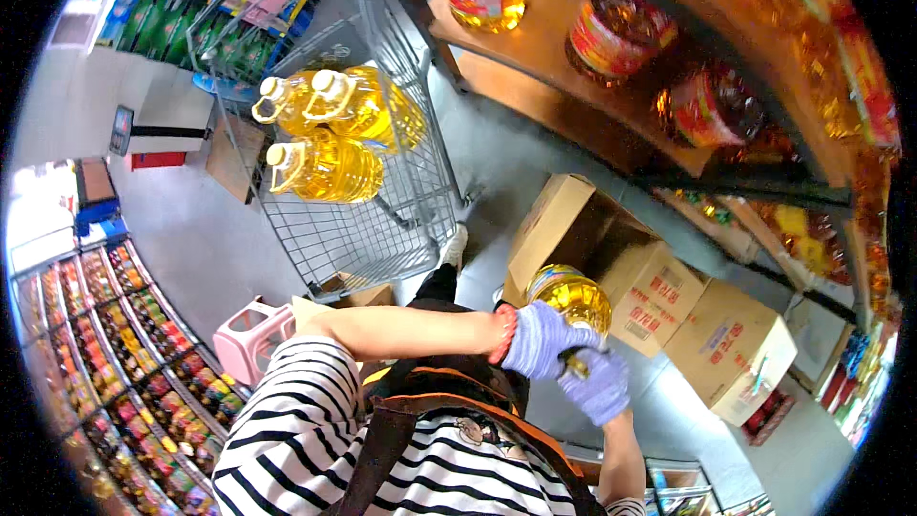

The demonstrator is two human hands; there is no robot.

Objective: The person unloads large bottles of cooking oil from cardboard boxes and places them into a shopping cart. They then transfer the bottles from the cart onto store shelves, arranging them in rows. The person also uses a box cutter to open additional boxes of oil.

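My left hand (541, 339), in a lilac knitted glove with a red beaded band at the wrist, is closed at the neck end of a clear plastic bottle of golden cooking oil (575, 299). The bottle is tilted over an open cardboard box (555, 218). My right hand (596, 385), gloved alike, touches the left near the bottle's top. A small dark and yellow thing (576, 364) shows between the hands; what it is, and how the right fingers hold it, is unclear. Several white-capped oil bottles (326, 165) with handles are in a grey wire shopping cart (351, 236).
Wooden shelving (530, 79) with large oil bottles (622, 32) stands at upper right. More cartons (731, 344) are beside the open box. A pink plastic stool (251, 344) is at my left, near a rack of small packaged goods (136, 358). My shoe (453, 247) is beside the cart.
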